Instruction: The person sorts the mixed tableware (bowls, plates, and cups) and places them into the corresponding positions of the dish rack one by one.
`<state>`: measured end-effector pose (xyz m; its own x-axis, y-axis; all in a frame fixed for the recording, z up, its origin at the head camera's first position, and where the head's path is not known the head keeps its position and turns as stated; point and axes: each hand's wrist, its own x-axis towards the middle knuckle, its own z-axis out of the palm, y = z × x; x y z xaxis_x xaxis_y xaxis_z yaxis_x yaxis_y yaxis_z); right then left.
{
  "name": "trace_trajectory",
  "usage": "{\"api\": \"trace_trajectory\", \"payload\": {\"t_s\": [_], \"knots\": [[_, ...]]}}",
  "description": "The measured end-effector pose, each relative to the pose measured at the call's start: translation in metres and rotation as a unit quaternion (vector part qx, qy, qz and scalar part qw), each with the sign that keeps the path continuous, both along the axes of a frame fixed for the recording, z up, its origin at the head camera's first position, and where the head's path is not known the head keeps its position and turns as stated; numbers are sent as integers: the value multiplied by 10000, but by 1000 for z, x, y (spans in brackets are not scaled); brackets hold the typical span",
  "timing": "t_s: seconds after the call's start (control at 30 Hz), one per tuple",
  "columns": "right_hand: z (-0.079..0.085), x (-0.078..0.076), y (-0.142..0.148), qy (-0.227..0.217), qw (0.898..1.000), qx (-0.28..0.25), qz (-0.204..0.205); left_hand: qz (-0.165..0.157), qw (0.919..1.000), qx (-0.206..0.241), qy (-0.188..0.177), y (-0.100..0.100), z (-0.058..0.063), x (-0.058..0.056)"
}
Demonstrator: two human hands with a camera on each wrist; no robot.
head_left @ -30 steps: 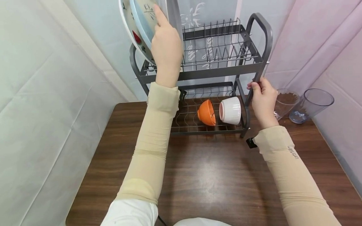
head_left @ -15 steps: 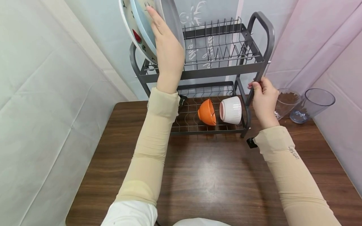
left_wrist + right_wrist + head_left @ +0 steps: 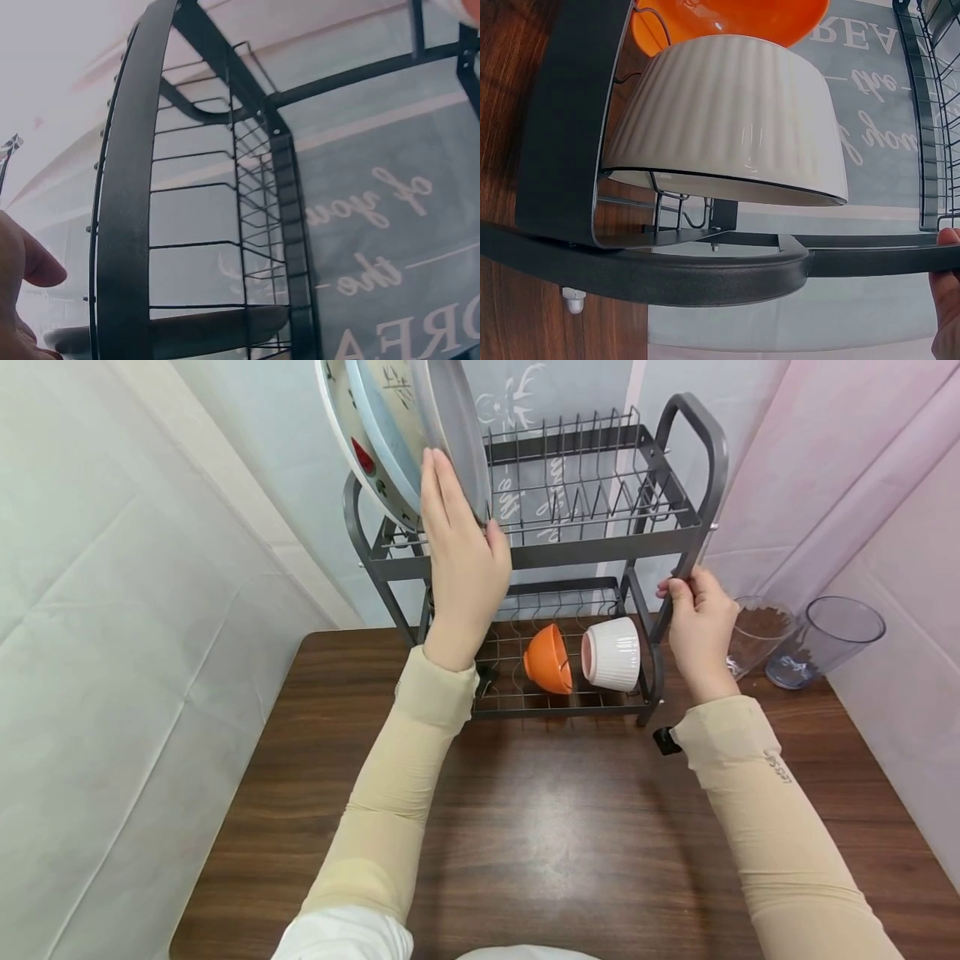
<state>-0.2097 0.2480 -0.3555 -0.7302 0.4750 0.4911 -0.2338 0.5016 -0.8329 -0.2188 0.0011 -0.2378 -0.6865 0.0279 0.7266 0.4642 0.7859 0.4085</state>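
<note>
A dark grey two-tier dish rack (image 3: 585,550) stands on the table. Plates lean upright at its upper left: a grey one (image 3: 459,431), a blue-rimmed one (image 3: 378,422) and one with a red motif (image 3: 367,464). My left hand (image 3: 467,564) is at the front of them, its straight fingers at the grey plate's lower edge. In the left wrist view, part of that hand (image 3: 19,292) shows beside the rack's front bar. My right hand (image 3: 701,627) grips the rack's right front post, with its fingertips (image 3: 946,281) visible at the post in the right wrist view.
On the lower tier, an orange bowl (image 3: 547,660) and a white ribbed bowl (image 3: 615,653) lie on their sides. Two clear glasses (image 3: 817,643) stand right of the rack. Pale curtain-like sheets (image 3: 150,693) hang around the brown table (image 3: 555,827).
My left hand has drawn down and nearer, from across the plates' faces to the grey plate's lower edge, and its fingers have come together. The right hand keeps its grip on the post.
</note>
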Motion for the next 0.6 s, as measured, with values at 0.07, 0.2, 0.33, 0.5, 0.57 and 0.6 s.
{"api": "trace_trajectory", "payload": {"t_s": [0.07,0.2,0.33,0.5,0.57,0.6], "knots": [[-1,0,0,-13,10000,15,-27,-34,9999,-47,135,-1,-7,4],[-1,-1,0,-19,10000,17,-20,-209,9984,-37,528,-5,-19,9],[0,-1,1,-17,10000,55,-59,-395,9964,-39,747,-10,-32,11],[-1,-1,0,4,9999,54,-86,-578,9875,111,1463,-21,-51,7],[-1,-1,-1,28,10000,44,-60,-650,9784,251,1945,-27,-60,4],[-1,-1,-1,40,10000,51,-51,-639,9735,329,2171,-31,-64,2]]}}
